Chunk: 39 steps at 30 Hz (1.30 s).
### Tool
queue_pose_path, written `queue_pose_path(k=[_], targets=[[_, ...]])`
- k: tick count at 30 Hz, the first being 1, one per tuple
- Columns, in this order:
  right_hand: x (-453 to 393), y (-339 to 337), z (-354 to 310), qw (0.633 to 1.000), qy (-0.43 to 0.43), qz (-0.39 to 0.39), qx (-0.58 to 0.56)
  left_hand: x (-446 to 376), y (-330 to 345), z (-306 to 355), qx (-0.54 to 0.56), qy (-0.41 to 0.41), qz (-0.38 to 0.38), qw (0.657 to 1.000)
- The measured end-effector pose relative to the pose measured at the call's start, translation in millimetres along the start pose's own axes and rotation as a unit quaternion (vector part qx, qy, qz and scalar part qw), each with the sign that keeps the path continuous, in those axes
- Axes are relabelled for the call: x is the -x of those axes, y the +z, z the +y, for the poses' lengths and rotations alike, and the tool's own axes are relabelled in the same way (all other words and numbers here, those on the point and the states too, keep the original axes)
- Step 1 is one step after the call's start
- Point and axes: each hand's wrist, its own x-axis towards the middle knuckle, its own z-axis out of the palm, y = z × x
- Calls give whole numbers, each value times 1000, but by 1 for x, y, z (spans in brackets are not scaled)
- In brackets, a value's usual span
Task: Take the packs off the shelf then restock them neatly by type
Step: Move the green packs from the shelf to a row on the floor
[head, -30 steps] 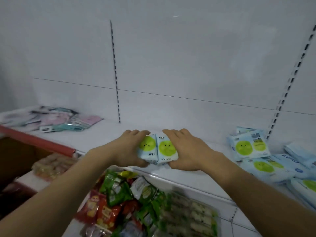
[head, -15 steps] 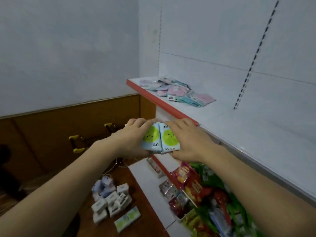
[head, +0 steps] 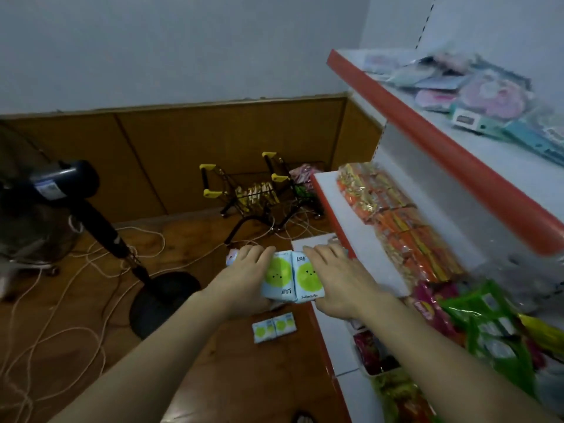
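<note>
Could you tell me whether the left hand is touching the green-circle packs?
Touching: the head view shows the left hand curled round the green-circle packs' left side.

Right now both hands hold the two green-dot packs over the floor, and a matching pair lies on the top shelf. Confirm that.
Not quite. The head view shows the left hand and right hand holding the green-dot packs over the floor, but the matching pair lies on the wooden floor, not the top shelf.

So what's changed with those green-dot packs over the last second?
Both hands, left hand and right hand, carried the two green-dot packs off the upper shelf, leftward and down, over the floor above an identical pair. The grip is unchanged, packs pressed side by side.
</note>
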Motion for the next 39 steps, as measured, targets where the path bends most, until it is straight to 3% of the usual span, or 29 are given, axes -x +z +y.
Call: queue_pose_path(k=[12,20,28,33,39], targets=[[-138,195,58,995,-45,-86,-16,-130,200,-82,29,-78,-5,997],[-203,410,57,990,-42,-136,-17,-183,403,-161,65,-107,-7,992],[-229,639,57,980,-38,-192,-19,-223,620,-229,72,-107,-88,988],[-267,729,74,982,-44,-183,-7,-267,698,-259,52,-103,-84,990],[-317,785,96,988,-46,-149,1,-320,747,-288,19,-116,-54,992]])
